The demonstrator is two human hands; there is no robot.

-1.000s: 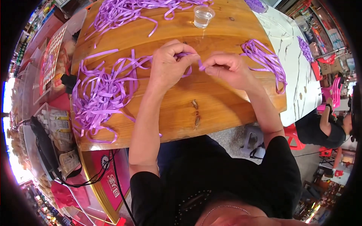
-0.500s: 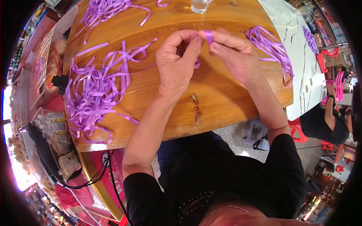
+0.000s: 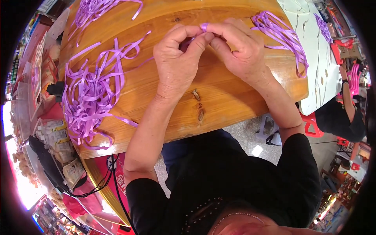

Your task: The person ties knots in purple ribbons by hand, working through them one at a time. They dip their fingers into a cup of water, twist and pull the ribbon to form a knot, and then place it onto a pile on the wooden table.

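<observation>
Over the brown wooden bench (image 3: 229,100), left hand (image 3: 177,56) and right hand (image 3: 243,49) pinch flat purple ribbon (image 3: 204,27); loosened grip risks slippage.

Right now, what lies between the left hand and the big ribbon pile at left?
In the head view, a thin purple ribbon strand spans the gap between the left hand and the ribbon pile, over wooden tabletop.

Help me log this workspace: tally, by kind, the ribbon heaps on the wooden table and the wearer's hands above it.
Purple ribbon heaps: 3 (left, far, right)
Wearer's left hand and right hand: 2
Total: 5
</observation>
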